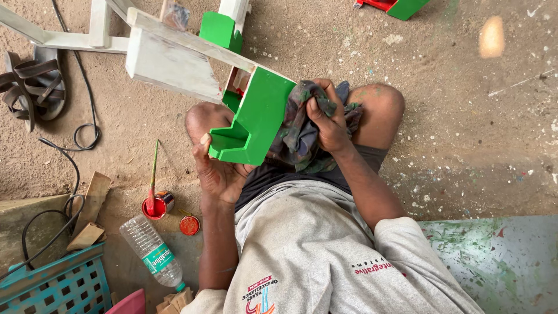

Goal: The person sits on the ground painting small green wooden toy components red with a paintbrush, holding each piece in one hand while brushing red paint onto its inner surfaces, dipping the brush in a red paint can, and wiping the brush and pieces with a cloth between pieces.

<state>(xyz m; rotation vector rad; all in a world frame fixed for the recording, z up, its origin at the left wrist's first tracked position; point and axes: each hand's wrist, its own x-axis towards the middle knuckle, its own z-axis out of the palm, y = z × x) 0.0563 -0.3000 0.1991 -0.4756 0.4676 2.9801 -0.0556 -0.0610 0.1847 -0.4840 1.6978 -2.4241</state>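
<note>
Far left: sandals (32,81) and black cable (64,174) on sandy floor, then red paint tin (154,207) with brush (153,174) standing in it, plastic bottle (152,251) just below. Left hand (218,171) cups green stepped wooden piece (253,119) from underneath, held over the lap, fingers curled round its lower edge. Right hand (326,122) clenched on paint-stained rag (302,131), pressed to the piece's right face.

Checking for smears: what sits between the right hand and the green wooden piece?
In the head view, a paint-stained rag lies between the right hand and the green wooden piece.
</note>
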